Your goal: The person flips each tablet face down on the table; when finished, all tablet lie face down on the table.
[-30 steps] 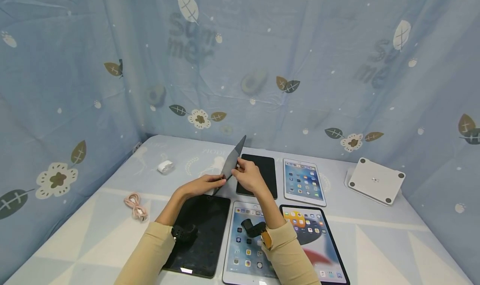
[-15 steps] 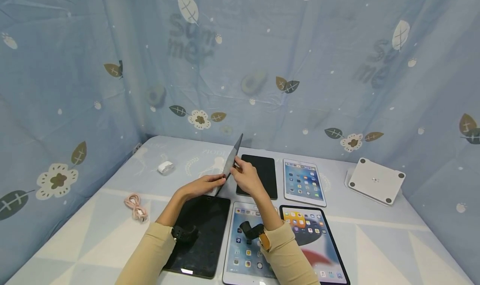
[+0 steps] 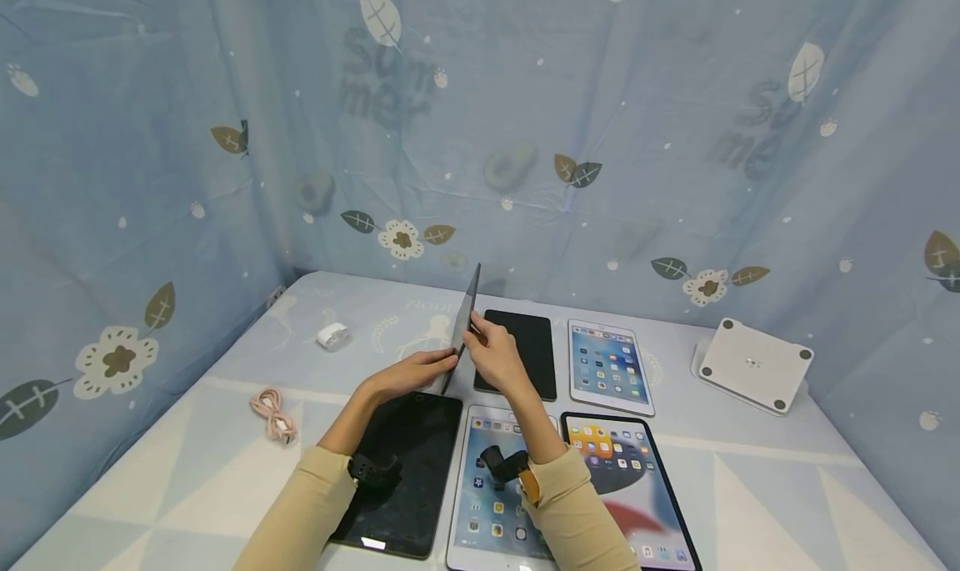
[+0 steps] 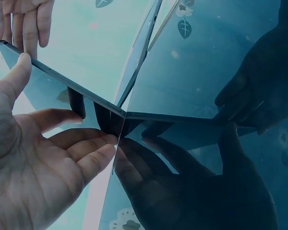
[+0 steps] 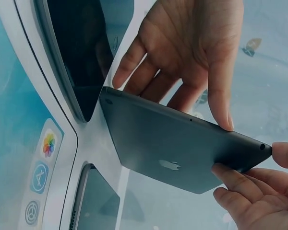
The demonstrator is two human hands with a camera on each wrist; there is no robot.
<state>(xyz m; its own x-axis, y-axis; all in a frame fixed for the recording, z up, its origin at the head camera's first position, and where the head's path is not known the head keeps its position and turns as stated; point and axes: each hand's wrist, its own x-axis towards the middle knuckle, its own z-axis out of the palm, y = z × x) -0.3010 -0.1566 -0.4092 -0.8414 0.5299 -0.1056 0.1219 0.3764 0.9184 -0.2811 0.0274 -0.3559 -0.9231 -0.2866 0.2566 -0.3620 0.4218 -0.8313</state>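
Note:
A dark grey tablet (image 3: pixel 467 317) stands steeply tilted on the table, both hands on it. In the right wrist view its back (image 5: pixel 149 139) shows a logo. My left hand (image 3: pixel 412 375) grips it with the thumb on the upper edge and the fingers on the screen side, as the left wrist view shows. My right hand (image 3: pixel 495 356) pinches the far corner, thumb at the edge and fingers against the back. Below my left hand lies a black-screened tablet (image 3: pixel 408 471), which mirrors the hand in the left wrist view. Another dark tablet (image 3: pixel 528 346) lies just right of the held one.
Under my right forearm is a large white tablet (image 3: pixel 487 471) with its screen lit. Two more lit tablets lie to the right, a small white one (image 3: pixel 611 367) and a black-rimmed one (image 3: pixel 637 479). A white charger (image 3: pixel 333 336), pink cable (image 3: pixel 273 414) and white plate stand (image 3: pixel 753 367) lie further out.
The held tablet has turned more upright, its top edge swinging left and its lower end shifting slightly right. Both hands keep their hold on it; the other things have stayed put.

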